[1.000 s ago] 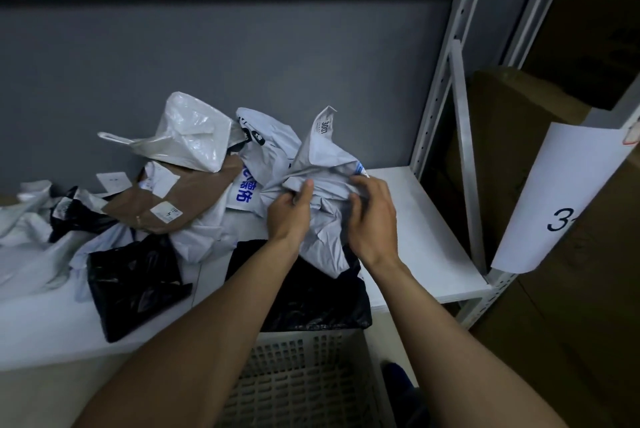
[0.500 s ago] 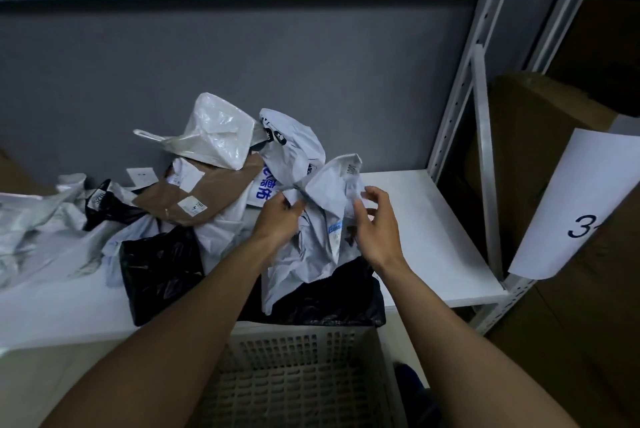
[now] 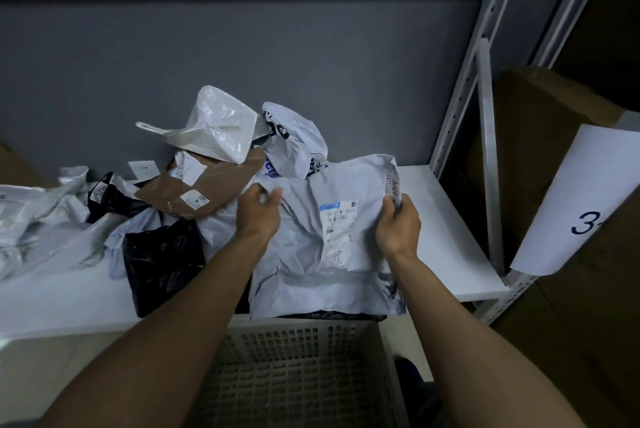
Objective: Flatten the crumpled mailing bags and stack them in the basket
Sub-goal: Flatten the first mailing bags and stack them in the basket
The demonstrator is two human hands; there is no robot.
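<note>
A grey mailing bag (image 3: pixel 311 265) with a shipping label is spread wide over the front of the white shelf (image 3: pixel 446 219). My left hand (image 3: pixel 258 211) pinches its upper left corner. My right hand (image 3: pixel 398 223) grips its upper right edge. The bag's lower edge hangs over a black bag beneath it, just above the beige slotted basket (image 3: pixel 298 372) below the shelf. A pile of crumpled bags lies to the left: a white plastic one (image 3: pixel 218 126), a brown one (image 3: pixel 207 188), a black one (image 3: pixel 162 258) and another grey one (image 3: pixel 294 140).
More crumpled white bags (image 3: pixel 38 219) lie at the shelf's far left. A metal rack upright (image 3: pixel 464 91) stands at the right. Beside it are cardboard boxes (image 3: pixel 543 150) and a white sheet (image 3: pixel 581 199) marked with a number. A grey wall backs the shelf.
The grey bag was bunched up between my hands. My hands have moved apart sideways and the bag is now pulled open and nearly flat, label facing up.
</note>
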